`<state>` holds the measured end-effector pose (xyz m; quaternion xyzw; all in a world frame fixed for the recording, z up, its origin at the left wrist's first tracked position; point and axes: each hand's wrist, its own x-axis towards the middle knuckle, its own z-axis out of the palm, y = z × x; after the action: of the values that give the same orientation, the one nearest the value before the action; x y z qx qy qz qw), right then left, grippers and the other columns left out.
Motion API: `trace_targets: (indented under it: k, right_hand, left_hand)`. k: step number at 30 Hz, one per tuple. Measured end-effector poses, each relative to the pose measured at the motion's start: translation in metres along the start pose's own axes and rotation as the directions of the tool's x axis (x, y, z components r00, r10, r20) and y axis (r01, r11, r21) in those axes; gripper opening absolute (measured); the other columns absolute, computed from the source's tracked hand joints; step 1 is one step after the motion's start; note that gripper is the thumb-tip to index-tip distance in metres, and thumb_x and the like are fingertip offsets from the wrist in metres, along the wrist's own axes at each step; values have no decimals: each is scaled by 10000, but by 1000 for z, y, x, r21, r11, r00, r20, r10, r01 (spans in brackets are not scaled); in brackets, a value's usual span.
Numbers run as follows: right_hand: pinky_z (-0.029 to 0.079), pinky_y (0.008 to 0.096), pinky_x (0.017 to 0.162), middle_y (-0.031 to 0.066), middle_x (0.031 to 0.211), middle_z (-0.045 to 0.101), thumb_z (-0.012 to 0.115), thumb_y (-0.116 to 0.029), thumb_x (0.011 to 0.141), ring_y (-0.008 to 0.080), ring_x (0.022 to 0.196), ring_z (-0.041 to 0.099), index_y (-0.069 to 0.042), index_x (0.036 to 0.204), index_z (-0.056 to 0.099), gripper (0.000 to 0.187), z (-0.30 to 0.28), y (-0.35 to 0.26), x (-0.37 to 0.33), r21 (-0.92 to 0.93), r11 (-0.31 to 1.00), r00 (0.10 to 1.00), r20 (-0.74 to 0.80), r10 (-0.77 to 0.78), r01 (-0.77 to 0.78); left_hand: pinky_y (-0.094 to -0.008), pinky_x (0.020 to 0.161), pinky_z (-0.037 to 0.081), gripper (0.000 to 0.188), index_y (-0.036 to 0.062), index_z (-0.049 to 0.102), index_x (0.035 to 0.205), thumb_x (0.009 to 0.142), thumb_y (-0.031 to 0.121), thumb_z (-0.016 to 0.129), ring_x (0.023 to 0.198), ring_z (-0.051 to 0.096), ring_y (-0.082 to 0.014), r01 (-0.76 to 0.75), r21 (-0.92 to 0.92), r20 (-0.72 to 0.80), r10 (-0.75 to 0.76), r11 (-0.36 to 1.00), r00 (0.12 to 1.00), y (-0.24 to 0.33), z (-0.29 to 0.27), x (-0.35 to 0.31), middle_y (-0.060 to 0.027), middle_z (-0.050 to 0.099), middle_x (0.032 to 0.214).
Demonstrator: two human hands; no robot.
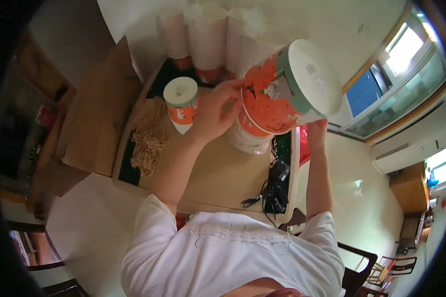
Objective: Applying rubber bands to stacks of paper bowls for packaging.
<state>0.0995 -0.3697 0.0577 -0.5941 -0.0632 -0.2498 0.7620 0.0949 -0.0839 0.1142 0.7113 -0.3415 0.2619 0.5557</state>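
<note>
A large round paper box, orange with a green band and a pale round end, is tilted above the table between both my hands. My left hand pinches its rim on the left. On the far right my right hand grips the lower edge, its fingers mostly hidden behind the box. Directly beneath is a smaller orange and white cylinder, partly covered by the big box; I cannot tell whether they touch. Left of my left hand stands a small orange round box with a pale lid and green band.
A heap of tan shredded paper lies on the table's left side. Black cables with an adapter sit at the right front. Tall pale cylinders stand along the back. A big cardboard box is beside the table on the left.
</note>
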Motion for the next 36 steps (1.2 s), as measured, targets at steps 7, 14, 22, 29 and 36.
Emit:
trace_targets:
  k: [7,14,22,29,36]
  right_hand:
    - [457,217,671,-8,784,576,543,19,831,79,720,548,-7,864,570,49,-31,42,20,-346,936,991,81,103,-69]
    - [458,203,626,-7,784,583,549,-71,866,75,709,556,-41,853,572,41,-37,65,29,-288,918,954,47,297,-272]
    - [480,234,621,-18,742,544,522,-82,887,74,668,537,-89,898,542,24,-43,59,35,181,854,869,194,456,-488]
    - [498,271,742,25,845,596,493,-11,868,132,800,598,-60,922,550,92,-49,68,28,-80,943,889,316,331,-323]
    - [479,260,693,18,789,603,532,17,823,112,745,580,-10,896,585,94,-53,68,28,-720,579,877,481,21,381]
  left_hand:
    - [-293,734,525,91,-18,563,886,825,47,581,869,640,-230,364,-183,111,-349,913,930,-108,53,-31,-141,589,1089]
    - [-346,775,505,69,0,575,805,788,60,605,934,614,-286,158,7,74,-158,987,985,-119,55,-46,-175,572,1119]
    - [-401,807,484,120,60,587,848,739,59,635,1002,557,-314,75,352,301,-189,933,935,-107,49,-61,-138,535,1110]
    - [-410,760,494,131,76,598,845,723,95,642,908,560,-299,-114,403,449,-88,908,889,-95,56,-68,-99,553,942]
    - [-395,819,469,200,111,621,910,711,100,624,990,529,-276,-187,421,520,-67,888,851,-93,67,-68,-65,572,990]
